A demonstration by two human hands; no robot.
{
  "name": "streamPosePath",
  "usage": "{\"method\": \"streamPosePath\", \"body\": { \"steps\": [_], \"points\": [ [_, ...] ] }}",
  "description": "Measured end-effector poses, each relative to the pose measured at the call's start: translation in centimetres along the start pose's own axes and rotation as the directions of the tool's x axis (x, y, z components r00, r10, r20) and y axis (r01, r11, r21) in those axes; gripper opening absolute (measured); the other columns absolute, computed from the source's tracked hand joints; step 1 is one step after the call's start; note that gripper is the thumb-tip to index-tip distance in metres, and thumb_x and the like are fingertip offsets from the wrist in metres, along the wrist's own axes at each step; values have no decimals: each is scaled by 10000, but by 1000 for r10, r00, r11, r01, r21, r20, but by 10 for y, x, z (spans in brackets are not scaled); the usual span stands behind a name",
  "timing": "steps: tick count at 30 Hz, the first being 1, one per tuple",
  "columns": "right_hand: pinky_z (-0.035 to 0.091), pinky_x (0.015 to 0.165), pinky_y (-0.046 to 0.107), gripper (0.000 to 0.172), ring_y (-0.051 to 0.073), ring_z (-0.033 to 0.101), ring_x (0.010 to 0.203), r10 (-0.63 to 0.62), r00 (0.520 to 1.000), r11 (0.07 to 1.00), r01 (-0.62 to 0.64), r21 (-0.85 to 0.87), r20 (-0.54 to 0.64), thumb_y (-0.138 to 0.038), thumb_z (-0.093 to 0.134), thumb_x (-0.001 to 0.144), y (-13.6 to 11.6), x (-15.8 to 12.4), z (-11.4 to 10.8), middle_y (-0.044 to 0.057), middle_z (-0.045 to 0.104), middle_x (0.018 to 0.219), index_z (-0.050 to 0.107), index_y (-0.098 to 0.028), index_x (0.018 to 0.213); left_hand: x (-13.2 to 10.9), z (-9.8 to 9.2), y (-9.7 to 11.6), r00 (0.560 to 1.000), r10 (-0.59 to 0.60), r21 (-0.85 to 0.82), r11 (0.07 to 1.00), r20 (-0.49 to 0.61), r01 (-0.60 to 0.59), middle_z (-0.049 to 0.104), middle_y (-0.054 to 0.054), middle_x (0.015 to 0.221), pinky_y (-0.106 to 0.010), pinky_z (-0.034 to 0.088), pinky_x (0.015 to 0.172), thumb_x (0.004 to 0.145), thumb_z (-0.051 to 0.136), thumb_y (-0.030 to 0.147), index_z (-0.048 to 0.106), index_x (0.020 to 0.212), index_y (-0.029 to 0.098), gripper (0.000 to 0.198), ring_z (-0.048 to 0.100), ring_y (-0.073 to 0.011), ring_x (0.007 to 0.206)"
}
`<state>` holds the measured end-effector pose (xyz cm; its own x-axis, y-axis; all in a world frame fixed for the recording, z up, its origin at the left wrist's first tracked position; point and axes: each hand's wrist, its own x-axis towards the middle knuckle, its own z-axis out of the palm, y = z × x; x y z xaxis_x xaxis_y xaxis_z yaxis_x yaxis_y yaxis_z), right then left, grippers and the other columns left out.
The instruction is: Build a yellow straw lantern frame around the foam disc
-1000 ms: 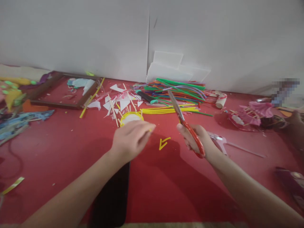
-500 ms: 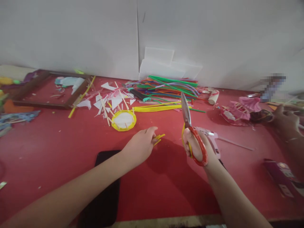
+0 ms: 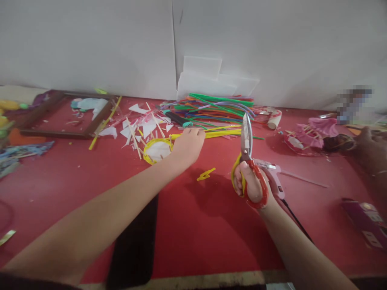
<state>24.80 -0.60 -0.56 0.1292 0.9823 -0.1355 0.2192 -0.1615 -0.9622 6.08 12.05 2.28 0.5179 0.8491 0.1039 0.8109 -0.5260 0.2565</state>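
Observation:
My left hand (image 3: 190, 146) reaches over the left end of a bundle of yellow craft stems (image 3: 225, 133) that look like pipe cleaners. Its fingertips are hidden, so I cannot tell if they grip any. Beside that wrist lies a round white base with a yellow rim (image 3: 157, 151) and short sticks. My right hand (image 3: 249, 183) is closed around scissors (image 3: 246, 139) held blades up, the blades together. A red handle circles the thumb; a yellow loop shows by the fingers. Between the hands, cut yellow stem pieces (image 3: 206, 174) lie on the red table (image 3: 193, 233).
Multicoloured stems (image 3: 217, 106) and white scraps (image 3: 148, 128) lie along the wall, with a cutter (image 3: 178, 119). A pink glue gun (image 3: 275, 179) rests behind my right hand. A black phone-like slab (image 3: 133, 249) lies under my left forearm. Another person's hand (image 3: 370, 147) is at right.
My left hand has let go of the short yellow pieces, leaving them on the table, and moved forward to the yellow bundle. My right hand keeps the scissors, shifted slightly right.

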Motion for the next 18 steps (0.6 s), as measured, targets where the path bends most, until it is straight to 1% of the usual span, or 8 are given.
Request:
{"method": "streamPosePath", "body": {
  "steps": [2,4,7,10,14,16,18],
  "points": [
    [373,390,268,614,128,470,370,-39,999,998,40,57,-21,-805,477,896,0,-3,-1,-32,457,447,434,-259,618,18,0,-2,999,-32,31,999,0,32,701,-205,1206,-451,543,922,959,539,57,710,1184,106,287,616,-345,1190],
    [359,386,261,598,118,452,367,-71,997,992,74,102,-34,-773,481,914,0,-5,-2,-38,451,458,434,-255,620,32,2,-2,999,-49,45,998,6,49,726,-188,1128,-431,552,856,929,601,71,749,1111,128,241,643,-340,1112],
    [352,383,254,588,109,439,367,-94,995,986,98,135,-38,-752,478,927,1,-6,-3,-46,438,471,430,-252,623,43,7,-1,998,-56,46,997,5,55,757,-165,1016,-430,548,810,901,627,62,792,978,149,201,668,-330,1017],
    [358,387,253,580,105,438,371,-92,995,984,95,149,-31,-743,488,933,3,-6,-2,-50,440,481,442,-248,634,49,13,-3,998,-56,29,998,-30,56,776,-146,971,-425,543,814,905,634,89,806,900,169,190,666,-325,1020],
    [355,377,256,596,108,429,367,-71,997,990,73,118,-22,-772,436,937,7,-6,-1,-46,439,481,434,-254,643,54,16,-7,994,-50,-24,999,-97,48,793,-129,931,-417,526,856,961,611,193,806,894,182,207,668,-305,1010],
    [356,376,258,605,111,430,369,-68,998,994,69,84,-18,-792,405,932,7,-5,-1,-45,435,481,422,-259,646,56,11,-6,989,-50,-64,997,-137,42,795,-139,964,-414,516,863,991,567,213,796,941,170,238,680,-293,990],
    [365,383,265,618,116,432,376,-71,997,997,71,33,2,-814,357,927,5,-4,-2,-42,430,482,404,-265,648,55,2,-1,982,-62,-116,992,-177,41,793,-146,1003,-394,511,825,1013,519,219,772,1021,159,260,702,-276,945]
  ]
}}
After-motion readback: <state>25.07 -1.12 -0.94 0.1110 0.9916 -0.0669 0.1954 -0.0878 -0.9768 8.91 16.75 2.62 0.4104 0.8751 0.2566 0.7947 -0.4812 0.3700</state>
